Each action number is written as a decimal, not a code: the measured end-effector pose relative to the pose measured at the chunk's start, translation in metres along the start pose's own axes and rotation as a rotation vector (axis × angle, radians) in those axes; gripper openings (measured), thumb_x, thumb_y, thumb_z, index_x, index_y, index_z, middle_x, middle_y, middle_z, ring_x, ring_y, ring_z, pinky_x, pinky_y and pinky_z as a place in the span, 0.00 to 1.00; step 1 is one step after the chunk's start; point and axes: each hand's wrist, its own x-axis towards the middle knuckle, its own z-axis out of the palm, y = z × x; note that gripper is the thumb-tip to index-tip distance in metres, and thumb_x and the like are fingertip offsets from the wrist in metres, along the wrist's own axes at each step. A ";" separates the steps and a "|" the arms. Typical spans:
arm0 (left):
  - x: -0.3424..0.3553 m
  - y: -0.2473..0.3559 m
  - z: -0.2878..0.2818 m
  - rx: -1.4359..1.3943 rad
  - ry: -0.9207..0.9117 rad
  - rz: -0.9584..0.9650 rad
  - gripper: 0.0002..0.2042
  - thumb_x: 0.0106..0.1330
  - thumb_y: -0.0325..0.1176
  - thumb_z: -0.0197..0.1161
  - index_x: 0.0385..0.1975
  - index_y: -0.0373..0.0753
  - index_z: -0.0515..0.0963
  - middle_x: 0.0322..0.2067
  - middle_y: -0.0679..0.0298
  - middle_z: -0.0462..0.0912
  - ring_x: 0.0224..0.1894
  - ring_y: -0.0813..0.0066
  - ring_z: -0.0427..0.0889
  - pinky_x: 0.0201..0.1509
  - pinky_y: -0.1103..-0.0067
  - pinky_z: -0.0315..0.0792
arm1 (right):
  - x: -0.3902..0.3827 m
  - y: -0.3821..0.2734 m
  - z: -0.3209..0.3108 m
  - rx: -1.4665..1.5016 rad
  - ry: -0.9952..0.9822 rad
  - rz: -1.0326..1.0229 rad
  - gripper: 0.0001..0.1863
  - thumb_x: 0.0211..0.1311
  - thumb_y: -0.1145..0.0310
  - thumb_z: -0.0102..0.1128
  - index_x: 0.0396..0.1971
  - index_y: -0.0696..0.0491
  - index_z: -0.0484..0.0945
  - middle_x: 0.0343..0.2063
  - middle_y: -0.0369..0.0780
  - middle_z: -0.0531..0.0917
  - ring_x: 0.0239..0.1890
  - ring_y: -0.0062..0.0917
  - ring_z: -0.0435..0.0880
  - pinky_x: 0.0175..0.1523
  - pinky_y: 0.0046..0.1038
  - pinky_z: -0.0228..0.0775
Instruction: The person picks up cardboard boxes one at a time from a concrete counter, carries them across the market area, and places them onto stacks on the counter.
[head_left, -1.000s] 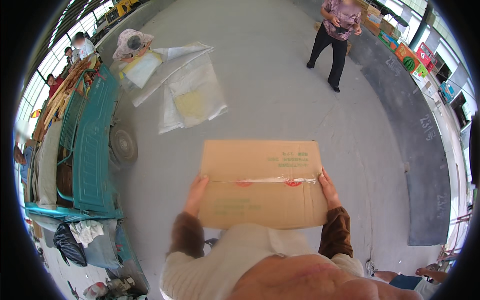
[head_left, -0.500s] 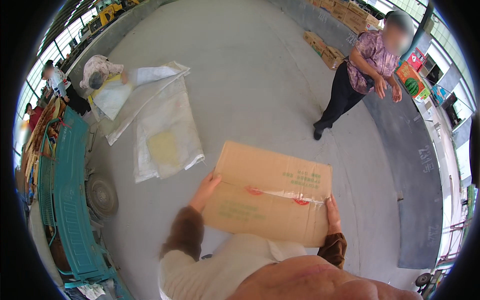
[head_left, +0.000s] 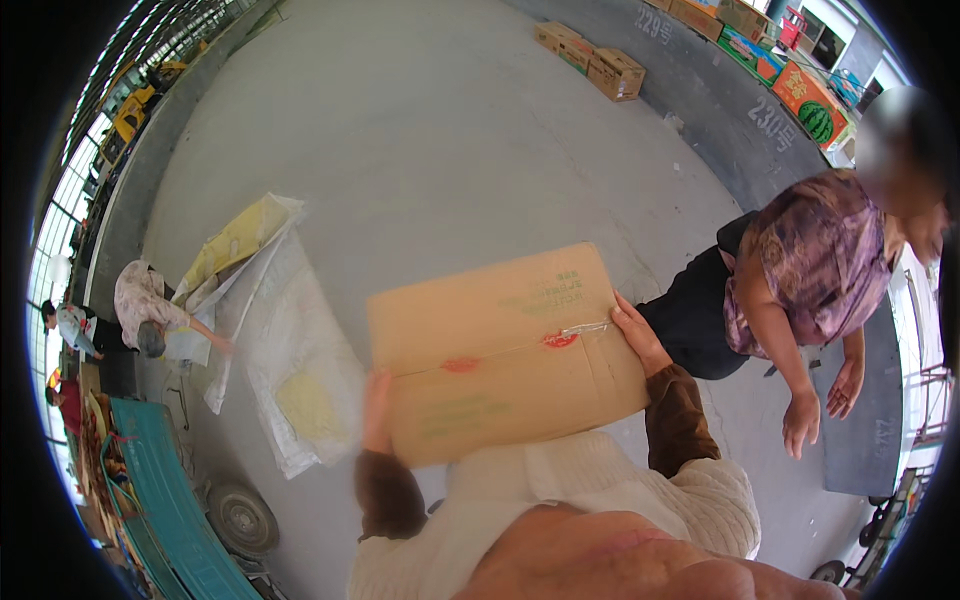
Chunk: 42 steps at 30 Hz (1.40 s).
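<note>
A taped brown cardboard box [head_left: 500, 385], with green print and red marks along its seam, is held level in front of my body. My left hand [head_left: 378, 415] presses against its left side, a little blurred. On the right side, my right hand [head_left: 640, 330] grips the edge, thumb and fingers along the side. The box's underside is hidden. To the right, close by, a person in a purple patterned shirt [head_left: 810, 260] stands with both hands lowered and holding nothing.
White and yellow woven sheets [head_left: 290, 340] lie on the floor at left, where a person [head_left: 145, 305] bends over them. A teal cart [head_left: 165, 500] with a wheel [head_left: 242, 518] stands nearer. Cardboard boxes [head_left: 590, 60] sit by the low grey wall [head_left: 740, 130] at far right.
The box has turned slightly in my hands and shifted left in view. The person in the purple shirt is now much nearer, at my right. My view has swung.
</note>
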 end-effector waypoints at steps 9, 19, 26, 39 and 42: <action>0.260 0.066 0.084 0.009 -0.072 0.009 0.17 0.63 0.36 0.47 0.48 0.33 0.64 0.42 0.61 0.72 0.43 0.75 0.72 0.45 0.81 0.67 | 0.204 -0.058 -0.039 0.057 0.159 -0.010 0.28 0.61 0.65 0.46 0.60 0.53 0.51 0.56 0.37 0.62 0.56 0.23 0.61 0.57 0.25 0.55; 0.517 0.123 0.265 0.115 -0.366 -0.026 0.21 0.62 0.38 0.49 0.51 0.31 0.64 0.45 0.59 0.71 0.46 0.73 0.70 0.48 0.80 0.64 | 0.353 -0.113 -0.153 0.063 0.497 -0.125 0.28 0.61 0.66 0.45 0.59 0.54 0.50 0.56 0.37 0.61 0.57 0.22 0.60 0.59 0.24 0.53; 0.669 0.148 0.391 0.086 -0.244 -0.026 0.19 0.61 0.38 0.49 0.48 0.31 0.65 0.43 0.60 0.72 0.44 0.74 0.70 0.47 0.79 0.64 | 0.544 -0.201 -0.272 -0.011 0.373 -0.192 0.27 0.61 0.68 0.43 0.60 0.54 0.50 0.57 0.38 0.60 0.56 0.23 0.61 0.58 0.23 0.55; 0.949 0.210 0.541 -0.031 -0.199 -0.066 0.20 0.62 0.39 0.49 0.50 0.33 0.62 0.44 0.60 0.71 0.43 0.73 0.72 0.46 0.79 0.67 | 0.870 -0.351 -0.374 -0.035 0.245 -0.072 0.29 0.61 0.66 0.46 0.60 0.53 0.50 0.58 0.38 0.59 0.58 0.22 0.58 0.59 0.23 0.52; 1.043 0.234 0.597 -0.026 -0.236 -0.018 0.21 0.63 0.39 0.49 0.51 0.32 0.62 0.44 0.60 0.71 0.44 0.74 0.72 0.46 0.79 0.67 | 0.949 -0.387 -0.403 0.075 0.248 -0.081 0.29 0.61 0.65 0.46 0.60 0.54 0.49 0.58 0.38 0.59 0.58 0.23 0.57 0.60 0.24 0.50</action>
